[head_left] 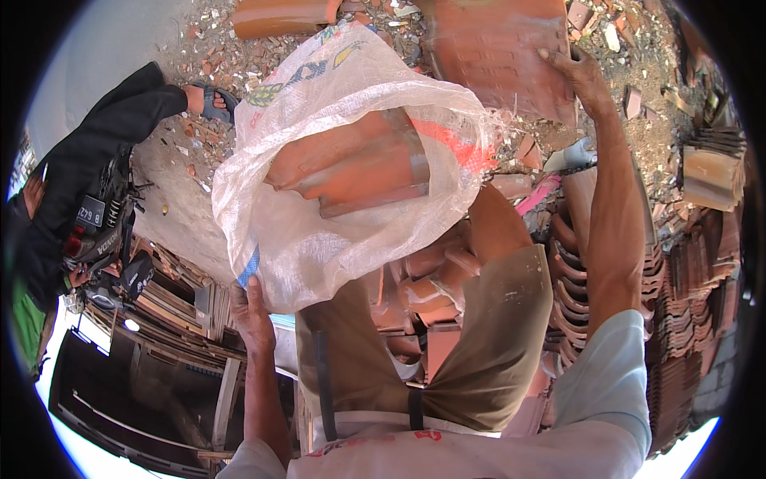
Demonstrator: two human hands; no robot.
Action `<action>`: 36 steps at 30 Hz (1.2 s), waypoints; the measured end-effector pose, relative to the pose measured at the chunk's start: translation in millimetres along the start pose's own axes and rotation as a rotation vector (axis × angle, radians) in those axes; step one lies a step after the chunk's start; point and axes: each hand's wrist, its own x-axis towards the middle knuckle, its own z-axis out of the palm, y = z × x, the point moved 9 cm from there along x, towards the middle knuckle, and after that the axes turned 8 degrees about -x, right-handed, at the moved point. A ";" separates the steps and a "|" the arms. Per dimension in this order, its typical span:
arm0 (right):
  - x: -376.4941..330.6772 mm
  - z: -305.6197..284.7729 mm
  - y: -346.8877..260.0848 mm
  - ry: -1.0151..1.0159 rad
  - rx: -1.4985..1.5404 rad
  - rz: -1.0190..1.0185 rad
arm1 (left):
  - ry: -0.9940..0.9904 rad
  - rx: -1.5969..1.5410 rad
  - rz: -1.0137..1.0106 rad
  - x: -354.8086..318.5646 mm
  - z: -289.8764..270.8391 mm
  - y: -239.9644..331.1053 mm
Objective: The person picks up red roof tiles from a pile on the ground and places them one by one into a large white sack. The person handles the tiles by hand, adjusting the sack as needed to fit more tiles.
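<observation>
A white woven plastic sack (311,263) hangs open-mouthed in front of me, with a reddish clay roof tile (359,164) visible inside. My left hand (254,307) pinches the sack's rim at its lower left, by a blue strip. At the upper right, my right hand (581,76) is closed on the right edge of another clay roof tile (495,60), thumb on its top face. That tile is outside the sack, beyond its far right rim. How far the fingers reach beneath it is hidden.
Stacked roof tiles (570,263) stand at the right, with more tiles (435,291) below my legs. Rubble (207,60) covers the ground ahead, where a curved tile (283,16) lies. A person in dark clothes (120,104) and a motorcycle (104,223) are at the left.
</observation>
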 end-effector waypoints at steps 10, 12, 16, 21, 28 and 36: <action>-86.8 58.4 -107.4 0.277 -0.419 -0.086 | 0.033 0.552 0.746 -47.8 54.3 165.6; -109.7 60.2 -107.7 0.361 -0.480 -0.113 | -0.051 0.545 0.886 -61.1 71.1 190.5; -174.6 26.4 -139.4 0.243 -0.542 -0.016 | -0.431 0.365 1.156 -94.8 146.3 249.4; -280.1 -31.9 -171.6 0.275 -0.731 -0.208 | -0.520 0.579 1.718 -170.7 284.4 307.9; -429.2 -123.7 -244.5 0.172 -0.880 -0.513 | -0.894 0.701 2.044 -276.8 342.4 313.9; -538.7 -253.3 -208.8 0.714 -0.272 -0.464 | -1.132 0.541 1.407 -330.5 287.8 341.1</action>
